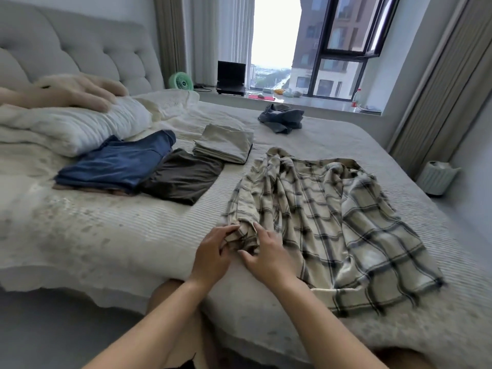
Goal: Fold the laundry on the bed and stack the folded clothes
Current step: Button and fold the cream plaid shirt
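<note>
Plaid shirt (327, 225), soft and rumpled, spread on ribbed bed (133, 235); left hand (213, 255) and right hand (269, 258) pinch its bunched near corner. Folded clothes (149, 169) lie left.

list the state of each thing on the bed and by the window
plaid shirt: spread out, rumpled, unfolded
left hand: pinching the shirt's cuff
right hand: gripping the same cuff
blue garment: folded, lying on another folded piece
brown garment: folded flat
beige garment: folded
grey garment: crumpled, unfolded
window: swung open
laptop: lid up, screen dark
</note>
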